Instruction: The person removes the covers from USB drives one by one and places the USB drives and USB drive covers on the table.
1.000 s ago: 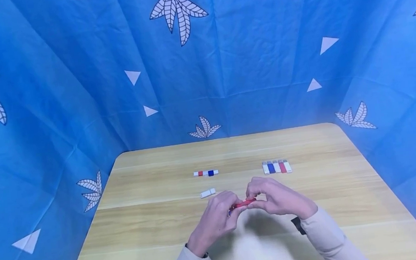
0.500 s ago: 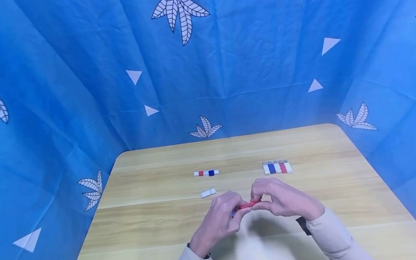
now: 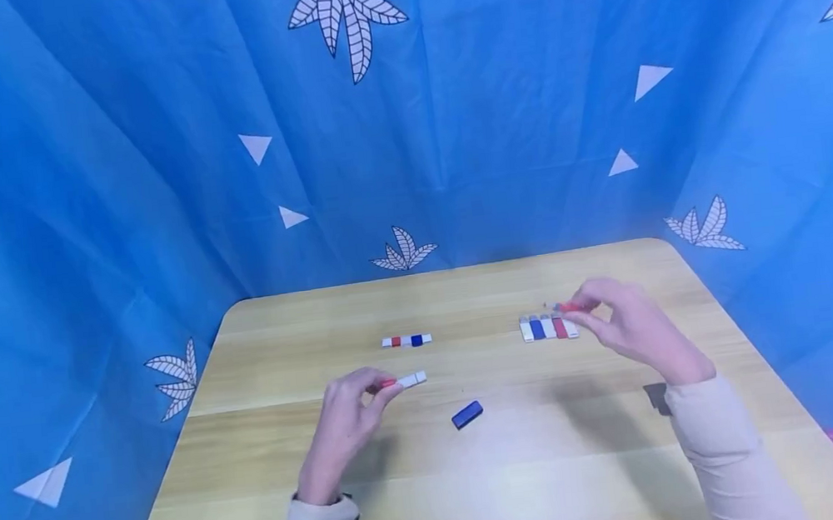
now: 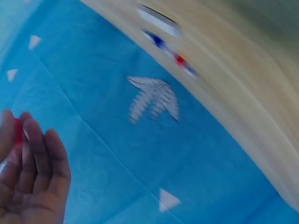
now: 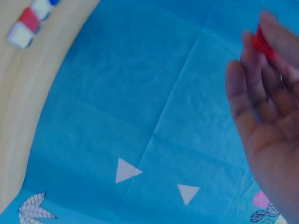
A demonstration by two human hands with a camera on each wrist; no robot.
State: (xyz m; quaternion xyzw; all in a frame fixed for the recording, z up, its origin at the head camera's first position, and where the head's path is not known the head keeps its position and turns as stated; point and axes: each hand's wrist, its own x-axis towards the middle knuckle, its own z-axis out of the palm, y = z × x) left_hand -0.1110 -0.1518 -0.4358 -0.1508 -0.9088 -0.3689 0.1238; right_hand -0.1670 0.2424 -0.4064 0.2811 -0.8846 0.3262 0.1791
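Between thumb and fingers the left hand (image 3: 347, 413) pinches a small red piece (image 3: 389, 382), close to the near end of a white stick (image 3: 410, 379) on the table; the left wrist view shows the red piece (image 4: 18, 131) in its fingers too. The right hand (image 3: 637, 327) pinches another red piece (image 3: 570, 307) with a pale tip, just above the right end of a row of white, blue and red sticks (image 3: 549, 328). In the right wrist view that red piece (image 5: 263, 43) is blurred. A dark blue block (image 3: 466, 414) lies between the hands.
A line of small white, red and blue pieces (image 3: 406, 340) lies at the back left of the wooden table (image 3: 293, 464). A blue cloth (image 3: 448, 123) with leaf patterns and triangles hangs behind and at the sides. A small black item (image 3: 657, 398) shows beside the right sleeve.
The hands have come apart, the left moving left and the right moving right and away. Each now holds a red piece. The dark blue block lies on the table where the hands were.
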